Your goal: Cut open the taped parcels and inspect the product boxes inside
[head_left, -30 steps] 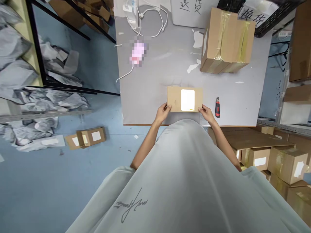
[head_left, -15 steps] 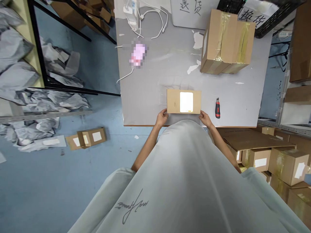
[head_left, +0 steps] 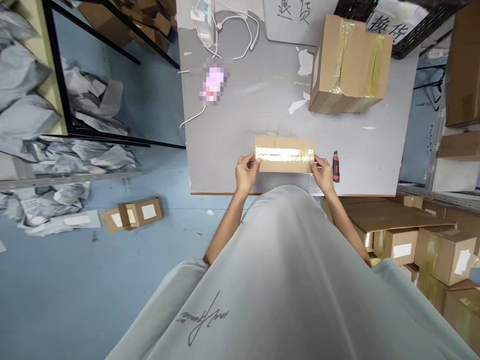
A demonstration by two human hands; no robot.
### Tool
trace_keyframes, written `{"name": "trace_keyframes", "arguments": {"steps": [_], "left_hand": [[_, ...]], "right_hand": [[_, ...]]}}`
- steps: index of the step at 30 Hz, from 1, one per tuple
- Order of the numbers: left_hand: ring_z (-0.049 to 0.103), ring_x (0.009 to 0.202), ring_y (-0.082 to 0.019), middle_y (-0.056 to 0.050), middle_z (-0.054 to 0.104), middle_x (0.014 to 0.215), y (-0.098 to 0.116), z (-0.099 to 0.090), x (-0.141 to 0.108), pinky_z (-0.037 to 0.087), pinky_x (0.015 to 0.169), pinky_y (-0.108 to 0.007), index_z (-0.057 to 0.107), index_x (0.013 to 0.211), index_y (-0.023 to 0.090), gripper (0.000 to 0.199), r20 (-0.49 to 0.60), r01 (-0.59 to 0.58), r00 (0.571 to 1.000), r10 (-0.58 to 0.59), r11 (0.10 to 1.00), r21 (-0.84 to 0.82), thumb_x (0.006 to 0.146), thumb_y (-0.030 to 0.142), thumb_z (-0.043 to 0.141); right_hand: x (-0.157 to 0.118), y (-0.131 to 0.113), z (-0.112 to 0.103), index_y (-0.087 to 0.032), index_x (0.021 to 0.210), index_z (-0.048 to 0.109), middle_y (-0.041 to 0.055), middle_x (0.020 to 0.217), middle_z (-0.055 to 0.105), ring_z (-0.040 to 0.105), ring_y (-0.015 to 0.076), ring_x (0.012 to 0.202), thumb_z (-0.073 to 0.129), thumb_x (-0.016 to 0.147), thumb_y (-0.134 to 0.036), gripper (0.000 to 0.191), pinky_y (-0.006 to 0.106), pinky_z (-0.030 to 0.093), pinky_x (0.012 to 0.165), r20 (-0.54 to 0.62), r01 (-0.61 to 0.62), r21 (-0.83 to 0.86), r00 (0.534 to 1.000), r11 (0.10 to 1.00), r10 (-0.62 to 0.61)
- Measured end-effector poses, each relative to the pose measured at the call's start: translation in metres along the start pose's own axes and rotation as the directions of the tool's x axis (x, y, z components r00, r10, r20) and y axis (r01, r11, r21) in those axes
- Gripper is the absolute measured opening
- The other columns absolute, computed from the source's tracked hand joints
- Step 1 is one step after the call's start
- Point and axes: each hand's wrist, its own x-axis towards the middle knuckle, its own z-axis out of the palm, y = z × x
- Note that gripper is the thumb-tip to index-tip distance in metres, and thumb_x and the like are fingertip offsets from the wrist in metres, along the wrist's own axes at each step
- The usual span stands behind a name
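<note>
A small cardboard box (head_left: pixel 285 167) is held between my two hands near the front of the grey table (head_left: pixel 225 135). Shiny clear tape runs along the face turned up to me. My left hand (head_left: pixel 246 172) grips the box's left end, thumb at the near side of the tape. At the right end, my right hand (head_left: pixel 321 172) grips it in the same way. Just right of that hand lies a red and black utility knife (head_left: pixel 336 167), its tip pointing away from me. The underside of the box is hidden.
Two taped cartons (head_left: pixel 348 65) stand at the table's back right, beside a black crate (head_left: pixel 408 47). White cables (head_left: pixel 249 30) and a power strip (head_left: pixel 202 22) lie at the back left. An opened box (head_left: pixel 144 212) sits on the floor at left; stacked cartons (head_left: pixel 401 245) fill the right.
The box has been turned over: its white label faced up before, and now a taped face does. Both hands have moved up along its ends.
</note>
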Motion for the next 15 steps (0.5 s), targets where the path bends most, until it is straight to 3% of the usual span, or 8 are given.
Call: {"name": "trace_keyframes", "arguments": {"steps": [5, 8, 12, 15], "left_hand": [[0.075, 0.097, -0.024, -0.011, 0.076, 0.111, -0.003, -0.004, -0.001, 0.065, 0.101, -0.041, 0.086, 0.122, 0.017, 0.039, 0.005, 0.098, 0.995, -0.099, 0.994, 0.048, 0.097, 0.046, 0.084], [0.078, 0.1, -0.026, -0.014, 0.081, 0.115, -0.013, -0.008, -0.006, 0.066, 0.1, -0.042, 0.084, 0.119, 0.017, 0.042, 0.053, 0.188, 0.981, -0.187, 0.982, -0.033, 0.098, 0.052, 0.081], [0.082, 0.107, -0.027, -0.016, 0.084, 0.124, -0.025, -0.019, -0.014, 0.068, 0.104, -0.044, 0.082, 0.124, 0.016, 0.054, 0.083, 0.287, 0.957, -0.277, 0.947, -0.144, 0.1, 0.065, 0.076], [0.082, 0.112, -0.029, -0.017, 0.083, 0.134, -0.031, -0.023, -0.014, 0.066, 0.111, -0.049, 0.08, 0.13, 0.018, 0.054, 0.1, 0.317, 0.947, -0.305, 0.937, -0.146, 0.099, 0.063, 0.078]], "right_hand": [[0.005, -0.006, -0.001, -0.021, 0.131, 0.086, 0.0148, 0.12, 0.082, 0.08, 0.0322, 0.1, 0.065, 0.107, -0.055, 0.046, 0.053, 0.066, 0.107, 0.121, -0.07, -0.174, 0.988, 0.982, 0.092], [0.001, 0.002, 0.001, -0.022, 0.127, 0.086, 0.014, 0.126, 0.085, 0.082, 0.0315, 0.103, 0.068, 0.104, -0.052, 0.042, 0.052, 0.066, 0.108, 0.179, -0.111, -0.129, 0.975, 0.985, 0.133], [-0.009, 0.015, -0.003, -0.02, 0.144, 0.079, 0.0168, 0.137, 0.084, 0.082, 0.0331, 0.116, 0.072, 0.101, -0.065, 0.063, 0.055, 0.064, 0.115, 0.143, -0.192, 0.025, 0.972, 0.981, 0.187], [-0.016, 0.023, -0.005, -0.019, 0.154, 0.074, 0.0204, 0.145, 0.08, 0.079, 0.0364, 0.127, 0.084, 0.09, -0.074, 0.085, 0.058, 0.063, 0.118, 0.171, -0.23, 0.121, 0.963, 0.966, 0.208]]}}
